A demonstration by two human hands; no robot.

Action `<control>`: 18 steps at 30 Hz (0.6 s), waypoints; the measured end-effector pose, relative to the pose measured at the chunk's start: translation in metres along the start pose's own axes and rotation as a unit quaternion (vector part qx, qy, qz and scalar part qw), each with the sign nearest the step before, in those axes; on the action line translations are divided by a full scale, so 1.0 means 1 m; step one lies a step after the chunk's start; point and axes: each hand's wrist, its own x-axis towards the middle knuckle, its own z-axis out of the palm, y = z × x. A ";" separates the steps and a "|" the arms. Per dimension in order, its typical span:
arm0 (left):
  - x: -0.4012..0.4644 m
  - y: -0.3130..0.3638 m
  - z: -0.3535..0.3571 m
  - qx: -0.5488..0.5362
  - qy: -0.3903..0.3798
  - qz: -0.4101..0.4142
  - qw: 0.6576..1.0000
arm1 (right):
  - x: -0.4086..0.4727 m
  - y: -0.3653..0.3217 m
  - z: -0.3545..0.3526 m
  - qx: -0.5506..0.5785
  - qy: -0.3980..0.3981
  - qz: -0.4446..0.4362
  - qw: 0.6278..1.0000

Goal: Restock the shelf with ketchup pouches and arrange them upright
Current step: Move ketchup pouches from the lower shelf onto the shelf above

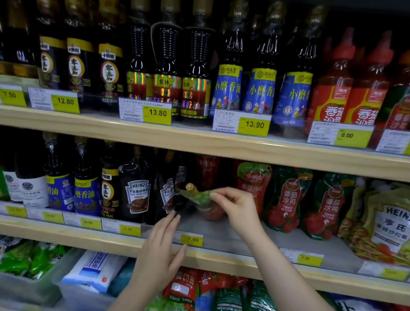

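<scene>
While the right hand pinches the green top edge of a ketchup pouch between thumb and curled fingertips, the pouch sits on the middle shelf in the gap between the dark Heinz sauce pouches on the left and the row of standing ketchup pouches on the right. Its red body rests on the shelf floor toward the far side of the gap, but its top leans over to the left, so the capped spout points left and slightly up instead of straight up (the long axis is tilted, not upright).

The left hand is flat and loose with fingers straight, holding nothing; its fingertips reach over the shelf's front lip just beside the 7.90 price tag, near and left of the pouch's base.

What matters for the coming move, as I judge it, is that the gripped top lies left of the base: the right hand would need to draw the top rightward and up until it stands over the base, with the left hand, being the nearer one to the pouch's left flank, well placed to steady it. More pouches lie in the bin on the shelf below.
</scene>
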 end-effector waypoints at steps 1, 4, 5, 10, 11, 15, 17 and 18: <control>0.005 0.009 0.002 -0.025 0.004 -0.007 1.000 | 0.001 -0.003 0.001 0.010 0.013 0.001 1.000; 0.021 0.032 0.009 -0.070 0.027 -0.029 0.997 | 0.004 -0.008 0.004 0.051 0.043 0.038 0.997; 0.026 0.037 0.011 -0.070 0.035 -0.039 0.996 | 0.005 -0.009 0.004 0.075 0.051 0.061 0.994; 0.047 0.048 0.016 -0.064 0.047 -0.134 0.988 | 0.019 -0.009 0.001 0.145 0.093 0.147 0.974; 0.052 0.050 0.017 -0.062 0.042 -0.158 0.985 | 0.020 -0.009 0.001 0.148 0.096 0.154 0.972; 0.061 0.055 0.020 -0.047 0.014 -0.208 0.977 | 0.021 -0.003 0.001 0.156 0.079 0.166 0.970; 0.060 0.054 0.020 -0.040 0.013 -0.205 0.978 | 0.016 0.001 -0.001 0.122 0.042 0.174 0.976; 0.060 0.053 0.020 -0.040 0.014 -0.202 0.978 | 0.013 0.003 -0.001 0.100 0.024 0.174 0.979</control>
